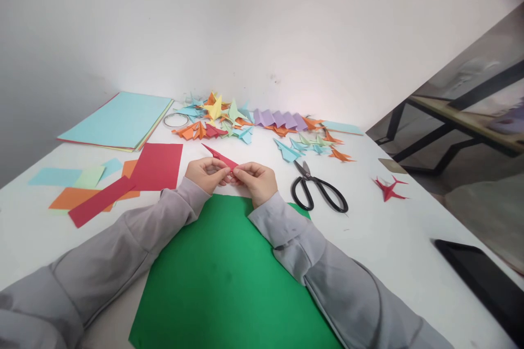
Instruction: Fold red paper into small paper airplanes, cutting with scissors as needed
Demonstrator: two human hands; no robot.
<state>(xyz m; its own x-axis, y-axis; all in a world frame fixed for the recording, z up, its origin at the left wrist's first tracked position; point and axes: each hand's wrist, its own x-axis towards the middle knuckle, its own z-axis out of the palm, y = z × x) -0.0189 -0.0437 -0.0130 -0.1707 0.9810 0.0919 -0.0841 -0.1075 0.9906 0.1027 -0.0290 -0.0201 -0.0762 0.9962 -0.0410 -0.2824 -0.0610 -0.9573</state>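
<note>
Both hands meet at the far edge of a green sheet (233,278), pinching one folded red paper (221,157) between them. My left hand (207,173) grips its lower left part with thumb and fingertips. On its lower right end my right hand (257,179) is closed in a pinch. The paper's long point sticks out up and to the left above the fingers. Black-handled scissors (319,188) lie with blades parted to the right of my right hand. A red rectangular sheet (158,166) lies to the left of my left hand.
Colourful folded paper shapes (215,109) and purple pleated paper (280,119) lie along the wall. At the back left is a stack of coloured sheets (118,117), with paper strips (100,202) nearer. A red folded figure (388,190) and a black tablet-like object (475,272) are at right.
</note>
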